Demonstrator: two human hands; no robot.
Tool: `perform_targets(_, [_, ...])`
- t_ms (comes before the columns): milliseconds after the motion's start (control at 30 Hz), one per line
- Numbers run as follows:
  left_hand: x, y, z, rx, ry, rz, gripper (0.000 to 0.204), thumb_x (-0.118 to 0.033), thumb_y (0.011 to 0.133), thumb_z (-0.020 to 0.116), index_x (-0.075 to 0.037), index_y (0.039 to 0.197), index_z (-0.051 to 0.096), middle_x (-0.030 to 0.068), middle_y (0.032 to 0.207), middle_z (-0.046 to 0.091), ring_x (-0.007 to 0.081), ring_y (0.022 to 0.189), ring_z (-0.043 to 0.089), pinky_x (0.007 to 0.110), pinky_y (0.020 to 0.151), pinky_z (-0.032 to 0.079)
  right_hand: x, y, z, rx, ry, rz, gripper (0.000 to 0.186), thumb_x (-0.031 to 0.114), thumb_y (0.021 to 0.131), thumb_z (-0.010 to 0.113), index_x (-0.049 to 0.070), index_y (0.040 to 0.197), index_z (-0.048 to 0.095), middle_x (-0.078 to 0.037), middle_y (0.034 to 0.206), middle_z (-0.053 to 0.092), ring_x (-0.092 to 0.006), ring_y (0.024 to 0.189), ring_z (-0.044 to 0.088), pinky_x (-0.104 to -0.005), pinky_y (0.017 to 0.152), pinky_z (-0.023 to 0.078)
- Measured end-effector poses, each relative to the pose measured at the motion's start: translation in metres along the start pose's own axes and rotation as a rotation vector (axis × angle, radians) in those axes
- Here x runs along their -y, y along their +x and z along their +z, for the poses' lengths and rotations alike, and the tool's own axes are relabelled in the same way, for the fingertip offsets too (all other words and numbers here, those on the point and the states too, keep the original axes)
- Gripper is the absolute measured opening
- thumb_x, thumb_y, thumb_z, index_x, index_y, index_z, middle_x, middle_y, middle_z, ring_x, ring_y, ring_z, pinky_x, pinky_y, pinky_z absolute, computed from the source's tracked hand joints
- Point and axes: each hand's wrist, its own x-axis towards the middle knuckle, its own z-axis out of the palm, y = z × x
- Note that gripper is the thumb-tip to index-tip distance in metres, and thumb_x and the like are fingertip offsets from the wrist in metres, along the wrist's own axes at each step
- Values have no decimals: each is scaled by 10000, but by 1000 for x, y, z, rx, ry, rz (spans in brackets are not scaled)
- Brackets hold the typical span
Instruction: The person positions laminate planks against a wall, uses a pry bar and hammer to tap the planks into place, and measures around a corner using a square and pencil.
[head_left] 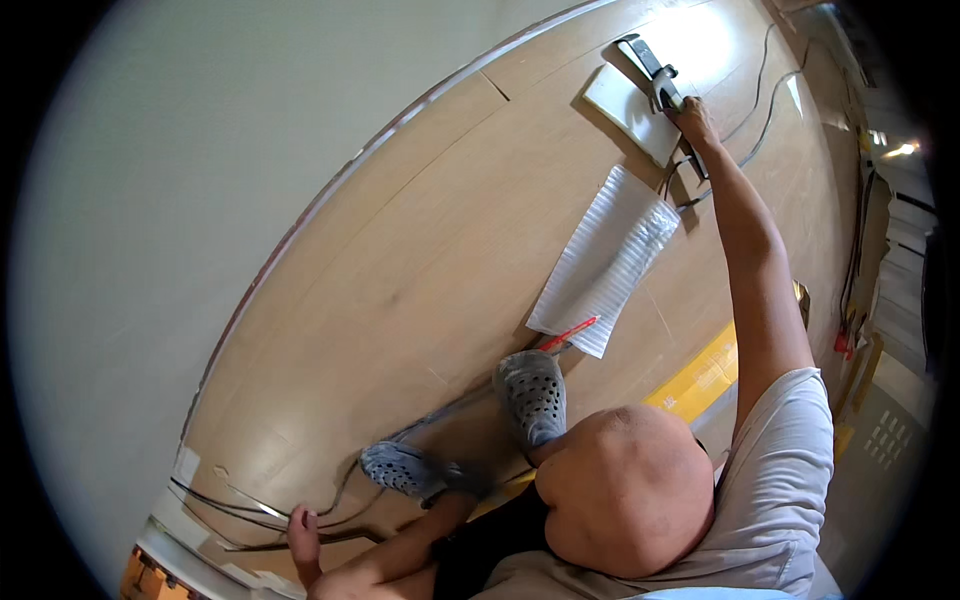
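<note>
My right hand (697,122) reaches far forward at upper right, its fingers closed on a long black-and-silver tool (650,62) that lies over a white square board (620,105). Dark cables (760,140) run beside it. My left hand (302,530) is low at the left, fingers curled beside several cables (215,505) and a thin silver strip (258,502); what it holds, if anything, is hard to make out. A white ribbed foam sheet (590,260) lies on the floor, a red slim item (568,333) across its lower edge.
My grey clogged feet (528,395) rest on the wood-look floor (420,250), near a yellow strip (700,365). A pale wall (180,180) curves along the left. At far right are a red-handled item (842,338) and a small bright light (905,148).
</note>
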Motion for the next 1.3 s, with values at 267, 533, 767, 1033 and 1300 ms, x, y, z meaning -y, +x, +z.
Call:
perform_targets(267, [-61, 16, -29, 8, 171, 9, 358, -188, 977, 605, -13, 1289, 603, 178, 1217, 646, 297, 1059, 640, 372, 938, 501, -13, -10, -3, -281, -17, -297, 227, 207, 837, 682, 12, 950, 660, -211, 1095, 625, -408, 986, 607, -483, 843, 504])
perform_targets(533, [-248, 73, -13, -266, 237, 836, 534, -168, 850, 711, -75, 1349, 543, 122, 1271, 587, 314, 1178, 553, 422, 1018, 454, 156, -200, -36, -37, 219, -919, 242, -37, 724, 681, -14, 951, 600, -169, 1143, 602, -385, 1039, 582, -447, 851, 495])
perform_targets(767, [-309, 104, 60, -128, 204, 1100, 812, -216, 778, 792, 35, 1440, 394, 221, 1344, 535, 353, 1254, 524, 439, 1072, 429, 325, -360, -42, 420, 309, -1311, 311, -1, 629, 756, 12, 891, 589, -136, 1106, 575, -353, 1051, 570, -431, 853, 534])
perform_targets(1033, [-175, 79, 77, -219, -116, 704, 737, -195, 767, 766, -88, 1417, 434, 148, 1086, 668, 353, 965, 670, 453, 805, 547, 422, -432, -74, 214, 215, -1692, 337, 50, 646, 775, 12, 919, 582, -161, 1051, 581, -337, 1010, 595, -415, 780, 550])
perform_targets(1300, [-6, 99, 115, -770, -273, -38, 664, -266, 793, 735, -107, 1401, 520, 163, 1149, 663, 348, 1000, 670, 457, 831, 555, 421, -436, -134, 515, -139, -1369, 219, 187, 821, 769, 38, 883, 621, -113, 763, 630, -298, 705, 658, -405, 626, 537])
